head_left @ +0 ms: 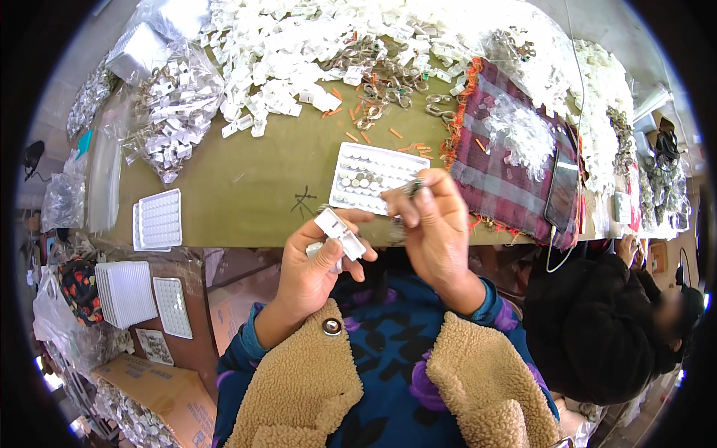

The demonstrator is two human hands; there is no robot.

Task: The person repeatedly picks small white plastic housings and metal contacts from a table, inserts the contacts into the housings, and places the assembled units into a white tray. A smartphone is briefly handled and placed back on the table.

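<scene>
My left hand [305, 272] is closed round small white plastic casings [340, 233]; the upper one has an open, hollow side facing up. My right hand [442, 235] is raised to the right of it, its fingertips pinching a small dark green part [414, 187] whose details are blurred. Just beyond both hands lies a white tray [345, 196] with rows of round pockets, several of them holding silver button cells [361, 180]. Part of the tray's near right corner is hidden behind my right hand.
White plastic pieces [269, 60] are heaped across the table's far side. Metal clips [385, 89] and orange strips [396, 134] lie before them. A plaid cloth [478, 179] carries clear pieces and a phone [560, 190]. Trays [158, 220] sit left; another person [597, 321] is at right.
</scene>
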